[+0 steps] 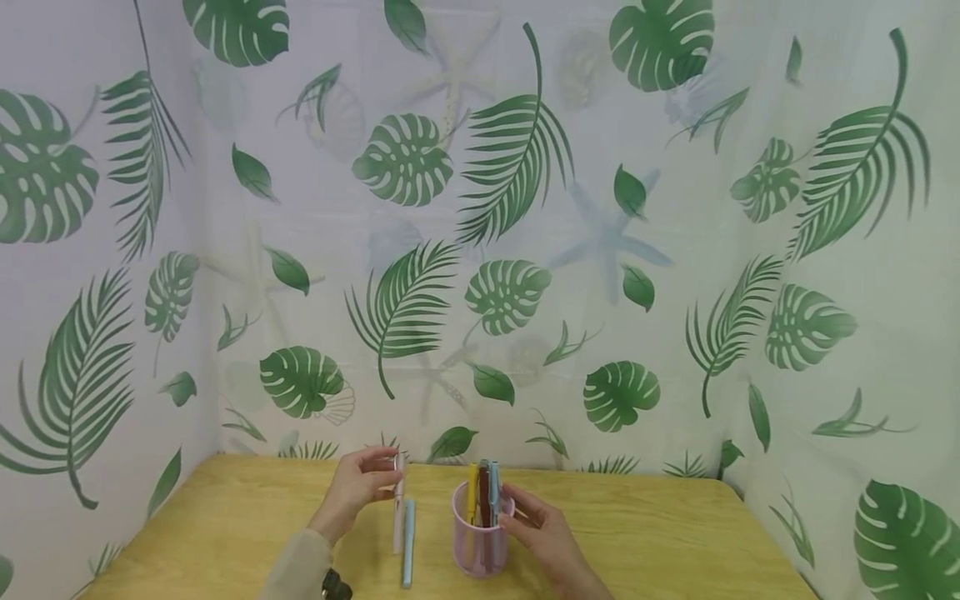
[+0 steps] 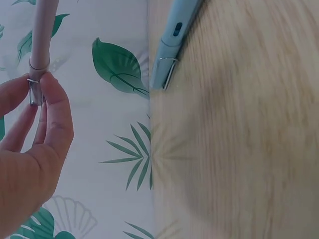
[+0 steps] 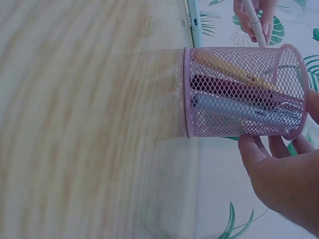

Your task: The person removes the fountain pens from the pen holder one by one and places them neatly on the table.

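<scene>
In the head view my left hand (image 1: 357,485) pinches a pale pink pen (image 1: 398,523) near its upper end, between thumb and fingertips. The left wrist view shows a metal clip by those fingertips, and the pen stands nearly upright. To its right lies a light blue pen (image 1: 408,546) on the table. My right hand (image 1: 549,537) holds a pink mesh pen cup (image 1: 481,565) from its right side, thumb in front and fingers behind near the rim. Inside the cup stand a yellow pen (image 1: 472,487), a dark brown pen (image 1: 484,492) and another light blue pen (image 1: 494,490).
The light wooden table (image 1: 645,533) ends against a white curtain (image 1: 525,375) printed with green leaves, which also runs along both sides. A dark object (image 1: 336,585) shows at the left wrist, beside the beige sleeve (image 1: 298,567).
</scene>
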`<state>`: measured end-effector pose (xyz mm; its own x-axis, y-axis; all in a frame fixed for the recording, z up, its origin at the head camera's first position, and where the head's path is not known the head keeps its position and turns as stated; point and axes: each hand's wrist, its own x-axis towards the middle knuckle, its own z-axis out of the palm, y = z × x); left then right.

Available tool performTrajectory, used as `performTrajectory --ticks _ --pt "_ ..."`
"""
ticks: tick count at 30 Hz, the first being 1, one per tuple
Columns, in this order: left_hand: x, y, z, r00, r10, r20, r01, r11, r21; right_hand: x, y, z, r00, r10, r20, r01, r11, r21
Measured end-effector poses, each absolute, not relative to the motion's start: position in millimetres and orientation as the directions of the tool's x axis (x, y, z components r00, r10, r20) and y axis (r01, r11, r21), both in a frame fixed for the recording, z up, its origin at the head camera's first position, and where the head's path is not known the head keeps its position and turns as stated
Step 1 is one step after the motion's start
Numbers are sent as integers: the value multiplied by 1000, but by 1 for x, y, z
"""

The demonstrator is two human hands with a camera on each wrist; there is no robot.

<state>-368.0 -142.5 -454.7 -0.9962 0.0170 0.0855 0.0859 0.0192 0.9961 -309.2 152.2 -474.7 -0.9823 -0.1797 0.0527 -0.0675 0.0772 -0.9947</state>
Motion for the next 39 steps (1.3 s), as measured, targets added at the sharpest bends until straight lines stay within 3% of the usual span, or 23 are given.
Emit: performTrajectory --ticks 19,26,39 --pt "-371 -154 -470 -994 104 19 28 93 995 -308 150 -473 -985 -166 47 -60 75 -995" --pt "-370 -157 -478 -994 85 -69 -53 174 983 -309 150 -475 -984 -168 51 -63 69 -996" --pt "-368 -160 -484 -992 58 -109 -96 202 975 -309 151 -477 -983 -171 66 -79 73 -994"
